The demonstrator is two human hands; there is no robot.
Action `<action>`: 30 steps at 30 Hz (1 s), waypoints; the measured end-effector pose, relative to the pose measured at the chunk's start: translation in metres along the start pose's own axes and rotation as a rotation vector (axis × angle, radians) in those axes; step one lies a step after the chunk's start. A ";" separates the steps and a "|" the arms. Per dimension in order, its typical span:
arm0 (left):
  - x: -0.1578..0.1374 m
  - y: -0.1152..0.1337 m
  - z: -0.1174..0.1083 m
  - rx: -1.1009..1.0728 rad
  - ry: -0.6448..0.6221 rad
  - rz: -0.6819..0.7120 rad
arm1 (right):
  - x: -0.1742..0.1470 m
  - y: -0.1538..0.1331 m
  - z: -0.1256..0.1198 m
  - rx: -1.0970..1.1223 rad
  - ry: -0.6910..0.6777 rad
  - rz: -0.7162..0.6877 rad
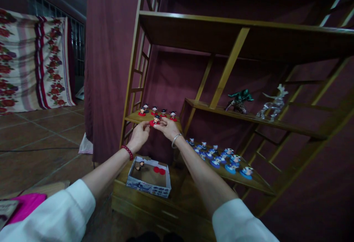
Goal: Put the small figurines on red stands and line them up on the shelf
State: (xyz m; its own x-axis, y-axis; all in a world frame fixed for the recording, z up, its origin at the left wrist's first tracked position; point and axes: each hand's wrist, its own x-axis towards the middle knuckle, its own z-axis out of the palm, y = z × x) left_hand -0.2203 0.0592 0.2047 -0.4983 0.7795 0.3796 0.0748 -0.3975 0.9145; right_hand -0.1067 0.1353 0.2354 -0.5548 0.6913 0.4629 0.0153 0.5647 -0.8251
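Note:
Between my two hands is a small figurine point(156, 119) with black hair and a round red base, held upright at the front of a wooden shelf point(132, 118). My left hand point(140, 134) pinches the base from the left. On the other side, my right hand point(167, 127) grips it with thumb and fingers. Several similar figurines point(155, 110) on red bases stand on the shelf just behind. Below my hands sits an open cardboard box point(148, 188) with small figurine pieces point(139, 166) and red discs point(159, 170) inside.
Several blue-based figurines point(218, 159) stand on a lower shelf to the right. Above them, a dark green statuette point(240, 101) and a clear deer-like ornament point(273, 103) share another shelf. Slanted wooden posts point(230, 66) divide the rack. A dark red curtain point(110, 68) hangs left.

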 end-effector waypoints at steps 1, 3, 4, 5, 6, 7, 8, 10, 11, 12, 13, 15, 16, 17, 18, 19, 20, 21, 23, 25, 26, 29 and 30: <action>0.003 -0.001 -0.002 0.055 0.008 0.053 | 0.004 0.001 -0.001 -0.018 0.004 0.012; 0.007 -0.001 -0.006 0.143 0.009 0.168 | 0.011 0.003 -0.003 -0.053 0.012 0.029; 0.010 -0.002 -0.008 0.183 -0.004 0.224 | 0.014 0.004 -0.004 -0.068 0.016 0.036; 0.012 -0.002 -0.009 0.226 -0.021 0.277 | 0.017 0.005 -0.005 -0.081 0.021 0.044; 0.014 -0.003 -0.010 0.278 -0.043 0.326 | 0.021 0.008 -0.005 -0.093 0.022 0.052; 0.016 -0.004 -0.010 0.340 -0.065 0.368 | 0.025 0.011 -0.005 -0.105 0.020 0.059; 0.019 -0.005 -0.011 0.412 -0.083 0.401 | 0.029 0.014 -0.005 -0.115 0.016 0.064; 0.023 -0.006 -0.011 0.581 -0.120 0.442 | 0.037 0.023 -0.005 -0.145 0.015 0.073; 0.025 -0.007 -0.011 0.679 -0.141 0.456 | 0.041 0.027 -0.005 -0.170 0.022 0.074; 0.027 -0.007 -0.011 0.781 -0.164 0.470 | 0.045 0.032 -0.004 -0.201 0.034 0.076; 0.029 -0.007 -0.012 0.880 -0.186 0.483 | 0.049 0.036 -0.004 -0.237 0.050 0.076; 0.034 -0.006 -0.013 1.046 -0.227 0.511 | 0.057 0.043 -0.003 -0.309 0.076 0.072; 0.036 -0.006 -0.013 1.102 -0.243 0.519 | 0.060 0.045 -0.003 -0.342 0.085 0.071; 0.039 -0.005 -0.014 1.140 -0.258 0.519 | 0.063 0.047 -0.003 -0.376 0.093 0.073; 0.041 -0.004 -0.014 1.166 -0.272 0.512 | 0.066 0.048 -0.002 -0.409 0.101 0.077; 0.044 -0.004 -0.015 1.183 -0.284 0.499 | 0.068 0.049 -0.002 -0.443 0.109 0.085; 0.046 -0.003 -0.015 1.194 -0.292 0.484 | 0.070 0.050 -0.002 -0.476 0.117 0.095; 0.047 -0.003 -0.015 1.204 -0.295 0.470 | 0.072 0.050 -0.001 -0.506 0.125 0.105; 0.050 -0.002 -0.015 1.227 -0.297 0.456 | 0.076 0.051 -0.001 -0.561 0.134 0.127; 0.052 -0.002 -0.015 1.250 -0.308 0.451 | 0.079 0.051 -0.001 -0.606 0.135 0.139; 0.053 -0.003 -0.015 1.260 -0.320 0.449 | 0.081 0.051 0.000 -0.625 0.133 0.141; 0.055 -0.005 -0.013 1.297 -0.351 0.429 | 0.085 0.051 0.000 -0.666 0.122 0.138; 0.055 -0.005 -0.013 1.311 -0.356 0.420 | 0.085 0.050 0.001 -0.675 0.119 0.137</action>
State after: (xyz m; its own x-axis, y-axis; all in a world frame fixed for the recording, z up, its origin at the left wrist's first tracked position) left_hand -0.2593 0.0983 0.2193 -0.0129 0.8742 0.4855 0.9917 -0.0508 0.1179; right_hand -0.1538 0.2223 0.2336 -0.4168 0.7993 0.4330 0.6133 0.5988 -0.5151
